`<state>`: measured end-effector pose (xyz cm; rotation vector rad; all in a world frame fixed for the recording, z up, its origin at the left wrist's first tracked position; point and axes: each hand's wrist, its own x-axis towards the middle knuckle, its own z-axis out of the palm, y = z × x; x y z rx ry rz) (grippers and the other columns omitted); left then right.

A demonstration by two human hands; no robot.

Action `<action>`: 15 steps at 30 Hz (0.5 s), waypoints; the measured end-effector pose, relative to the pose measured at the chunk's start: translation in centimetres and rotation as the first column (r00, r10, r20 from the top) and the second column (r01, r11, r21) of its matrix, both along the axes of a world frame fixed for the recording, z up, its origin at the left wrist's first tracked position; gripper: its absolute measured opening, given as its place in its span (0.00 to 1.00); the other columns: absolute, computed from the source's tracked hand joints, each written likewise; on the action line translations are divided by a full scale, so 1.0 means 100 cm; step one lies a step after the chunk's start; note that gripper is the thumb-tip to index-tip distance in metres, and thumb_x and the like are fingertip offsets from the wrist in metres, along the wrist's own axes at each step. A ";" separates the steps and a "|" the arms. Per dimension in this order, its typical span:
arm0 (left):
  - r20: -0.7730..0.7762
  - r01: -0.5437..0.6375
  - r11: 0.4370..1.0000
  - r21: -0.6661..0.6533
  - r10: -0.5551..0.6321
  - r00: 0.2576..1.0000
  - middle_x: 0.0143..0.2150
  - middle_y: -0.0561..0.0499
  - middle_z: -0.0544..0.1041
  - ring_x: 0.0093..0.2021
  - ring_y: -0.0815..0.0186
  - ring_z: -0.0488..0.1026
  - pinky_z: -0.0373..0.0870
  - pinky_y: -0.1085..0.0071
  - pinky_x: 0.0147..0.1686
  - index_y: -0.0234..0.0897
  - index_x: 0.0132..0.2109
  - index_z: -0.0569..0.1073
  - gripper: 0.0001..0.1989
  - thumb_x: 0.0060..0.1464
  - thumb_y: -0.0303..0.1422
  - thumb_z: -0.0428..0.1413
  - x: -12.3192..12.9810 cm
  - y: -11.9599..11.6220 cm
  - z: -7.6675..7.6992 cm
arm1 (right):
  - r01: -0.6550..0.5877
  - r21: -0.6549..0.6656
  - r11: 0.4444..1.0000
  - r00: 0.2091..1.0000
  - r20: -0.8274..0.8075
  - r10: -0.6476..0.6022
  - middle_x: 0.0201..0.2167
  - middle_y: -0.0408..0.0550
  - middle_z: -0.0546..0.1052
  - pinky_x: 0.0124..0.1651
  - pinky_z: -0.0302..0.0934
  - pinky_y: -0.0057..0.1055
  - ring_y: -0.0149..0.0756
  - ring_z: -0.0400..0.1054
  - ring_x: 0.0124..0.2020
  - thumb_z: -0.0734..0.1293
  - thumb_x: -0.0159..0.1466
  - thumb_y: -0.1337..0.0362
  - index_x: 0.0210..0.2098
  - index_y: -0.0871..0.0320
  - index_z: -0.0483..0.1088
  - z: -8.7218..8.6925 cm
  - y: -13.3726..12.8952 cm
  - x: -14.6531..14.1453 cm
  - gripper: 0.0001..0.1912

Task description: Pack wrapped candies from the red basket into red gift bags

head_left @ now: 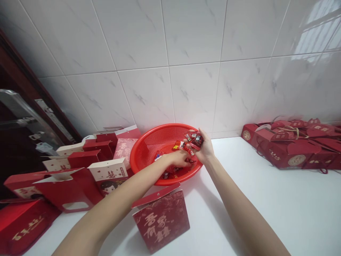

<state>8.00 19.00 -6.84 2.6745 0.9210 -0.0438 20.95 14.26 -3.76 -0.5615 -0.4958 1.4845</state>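
Note:
A red plastic basket [151,138] with mesh sides stands against the tiled wall, with several wrapped candies [165,175] at its bottom. My left hand [181,158] reaches down into it, fingers curled among the candies; what they grip is partly hidden. At the basket's right rim my right hand [204,145] is cupped round several candies in dark red and clear wrappers [197,139]. A dark red gift box [163,220] with pale lettering and its top flap up stands in front of the basket, between my forearms.
Several red and cream gift boxes [69,190] crowd the left side, near a door with a metal handle [16,110]. More dark red boxes with bow-like tops [290,149] sit on the white table [266,202] at the right, by the wall.

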 end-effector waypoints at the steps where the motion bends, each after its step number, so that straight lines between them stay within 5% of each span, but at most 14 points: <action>1: 0.011 -0.033 0.999 0.020 0.032 0.999 0.30 0.50 0.76 0.32 0.63 0.72 0.65 0.72 0.32 0.38 0.31 0.75 0.05 0.54 0.32 0.56 -0.001 0.001 -0.001 | -0.005 -0.001 1.000 1.000 0.000 0.005 0.22 0.45 0.78 0.20 0.64 0.24 0.35 0.75 0.22 0.67 0.64 0.54 0.30 0.59 0.73 0.000 0.000 0.000 0.14; 8: 0.128 -0.136 0.990 0.040 0.129 0.983 0.34 0.47 0.78 0.34 0.62 0.73 0.67 0.70 0.36 0.36 0.33 0.75 0.10 0.58 0.32 0.50 -0.008 0.009 0.007 | -0.019 0.014 1.000 0.999 0.026 0.019 0.24 0.44 0.78 0.19 0.63 0.23 0.35 0.75 0.23 0.68 0.60 0.61 0.33 0.59 0.75 0.003 -0.004 -0.001 0.07; 11: 0.367 -0.166 0.976 -0.139 0.207 0.907 0.32 0.50 0.78 0.34 0.62 0.74 0.68 0.69 0.37 0.36 0.32 0.75 0.10 0.56 0.36 0.53 -0.011 0.013 0.014 | -0.026 0.048 0.999 0.999 0.039 0.024 0.26 0.44 0.80 0.19 0.63 0.23 0.33 0.74 0.23 0.67 0.58 0.65 0.34 0.60 0.75 0.003 -0.005 0.000 0.07; 15: 0.586 -0.117 0.881 -0.458 0.398 0.706 0.27 0.50 0.78 0.32 0.61 0.74 0.70 0.65 0.39 0.35 0.27 0.74 0.16 0.44 0.44 0.63 -0.012 0.019 0.022 | -0.025 0.051 0.998 1.000 0.003 0.025 0.28 0.46 0.81 0.19 0.62 0.22 0.31 0.72 0.22 0.65 0.58 0.65 0.34 0.60 0.75 0.002 -0.003 0.002 0.08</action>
